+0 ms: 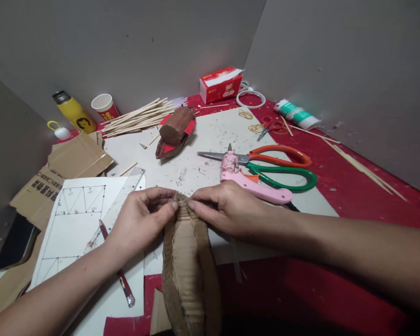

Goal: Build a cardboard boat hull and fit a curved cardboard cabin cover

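Note:
A long brown cardboard boat hull [187, 261] with raised curved sides lies toward me, its narrow end pointing away. My left hand [143, 217] pinches the left side of that tip between thumb and fingers. On the opposite side, my right hand [220, 205] grips the same tip, its thumb pressed to the cardboard. A pink hot glue gun [255, 186] lies just beyond my right hand. Across it rest large scissors [283, 170] with one orange and one green handle. Farther back stands a small brown model boat [177, 130] with red parts.
Drawn truss sheets [73, 233] with a red pencil [117, 266] lie left, beside cardboard pieces [80, 158] and a phone [16, 242]. Behind are wooden sticks [140, 116], a paper cup [105, 106], a yellow bottle [75, 112] and a red tissue pack [221, 85]. Grey walls enclose the table.

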The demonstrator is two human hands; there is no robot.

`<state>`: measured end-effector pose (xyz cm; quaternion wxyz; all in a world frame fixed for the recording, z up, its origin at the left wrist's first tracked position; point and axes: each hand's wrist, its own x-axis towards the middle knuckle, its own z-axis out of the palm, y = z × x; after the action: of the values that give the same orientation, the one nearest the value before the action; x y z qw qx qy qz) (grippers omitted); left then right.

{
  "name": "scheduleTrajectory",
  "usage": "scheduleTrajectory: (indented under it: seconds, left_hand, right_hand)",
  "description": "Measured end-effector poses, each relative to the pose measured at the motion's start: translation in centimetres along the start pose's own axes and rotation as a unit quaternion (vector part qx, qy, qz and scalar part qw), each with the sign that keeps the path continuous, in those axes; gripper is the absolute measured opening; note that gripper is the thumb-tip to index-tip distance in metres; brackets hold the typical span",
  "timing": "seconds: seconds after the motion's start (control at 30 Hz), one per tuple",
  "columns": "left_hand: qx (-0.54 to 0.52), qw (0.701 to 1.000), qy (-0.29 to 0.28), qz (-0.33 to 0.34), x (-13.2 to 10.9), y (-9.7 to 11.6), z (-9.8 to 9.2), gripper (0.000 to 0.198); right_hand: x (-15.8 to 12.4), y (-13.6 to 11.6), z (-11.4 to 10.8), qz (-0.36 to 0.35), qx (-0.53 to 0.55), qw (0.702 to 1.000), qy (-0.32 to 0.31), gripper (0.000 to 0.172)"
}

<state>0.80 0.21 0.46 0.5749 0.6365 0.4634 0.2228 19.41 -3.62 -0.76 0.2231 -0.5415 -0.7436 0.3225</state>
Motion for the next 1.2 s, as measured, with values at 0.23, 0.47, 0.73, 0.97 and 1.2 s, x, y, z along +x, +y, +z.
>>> scheduleTrajectory:
  seconds: [0.23,0.47,0.73,0.97,1.2]
  left_hand:
    - [0.037,0.998,0.040,0.014,0.1,-0.1,-0.2,0.010]
    - [0.040,0.998,0.035,0.029,-0.1,-0.7,0.2,0.013]
    - [0.006,0.998,0.053,0.021,0.1,-1.2,0.4,0.008]
    - [-0.101,0.993,0.053,-0.019,0.2,-0.8,0.4,0.025]
    - [-0.087,0.995,0.049,0.008,0.3,-1.3,0.8,0.005]
  right_hand:
    - [0.0,0.6,0.4,-0.024,0.005,0.999,0.026,0.029]
    - [0.1,0.8,0.9,-0.041,-0.017,0.999,0.029,0.028]
    - [0.2,1.1,1.0,-0.045,-0.015,0.998,0.043,0.028]
    - [0.3,1.0,0.8,-0.032,0.029,0.998,0.047,0.026]
    - [0.2,1.4,1.0,-0.050,0.012,0.998,0.047,0.026]
